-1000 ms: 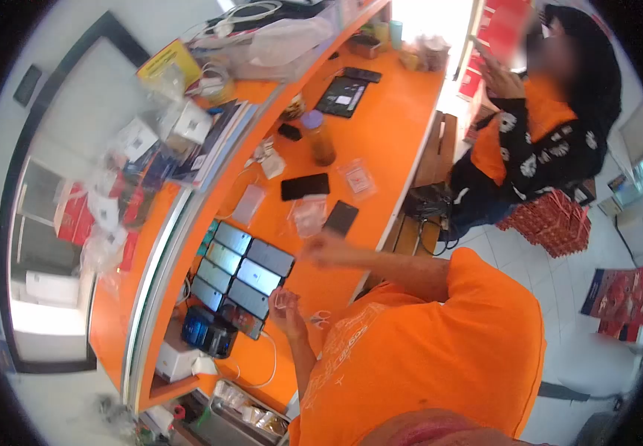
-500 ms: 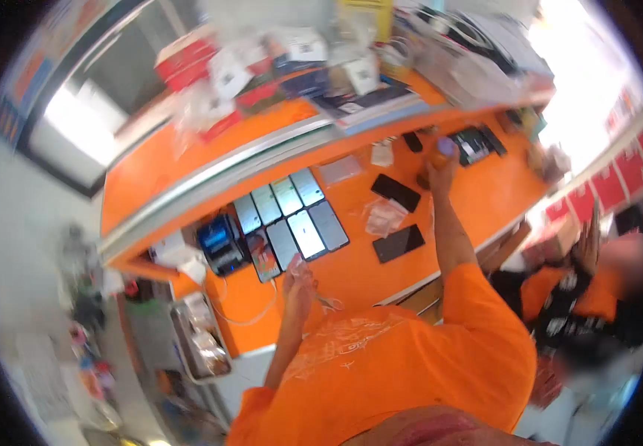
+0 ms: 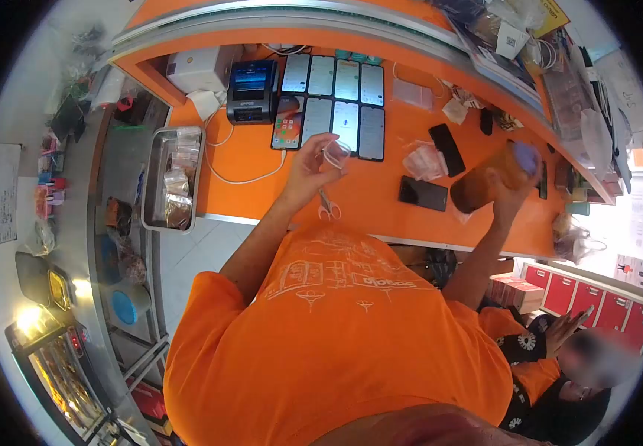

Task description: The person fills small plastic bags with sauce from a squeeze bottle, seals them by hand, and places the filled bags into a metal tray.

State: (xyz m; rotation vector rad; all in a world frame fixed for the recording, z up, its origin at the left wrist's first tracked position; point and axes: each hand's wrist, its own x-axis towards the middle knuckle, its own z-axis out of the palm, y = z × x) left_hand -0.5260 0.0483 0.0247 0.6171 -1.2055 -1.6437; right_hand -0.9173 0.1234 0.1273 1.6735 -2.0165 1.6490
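My left hand (image 3: 308, 177) is closed around a small clear plastic piece (image 3: 338, 153), held above the orange counter in front of the lit phones; whether it is a bag or a cup I cannot tell. Scissors (image 3: 329, 209) lie just below that hand by the counter's edge. On the right, my right hand (image 3: 511, 192) grips a large bottle (image 3: 491, 177) with amber-brown contents and a purple lid. The bottle is tilted over the counter. Close to it are two dark phones, one (image 3: 447, 149) farther back and one (image 3: 423, 193) nearer me, with clear plastic packets (image 3: 425, 162) between.
Two rows of phones (image 3: 346, 78) stand beside a black printer (image 3: 252, 91). A white cable (image 3: 251, 182) runs across the counter (image 3: 232, 201). A metal tray (image 3: 147, 201) of packets sits at left. A shelf edge (image 3: 321, 16) overhangs the back. Another person (image 3: 540, 353) is at lower right.
My view has shifted and sharpened. The bottle, upright at the back before, is now tilted and nearer, still in my right hand. My left hand keeps hold of the clear plastic.
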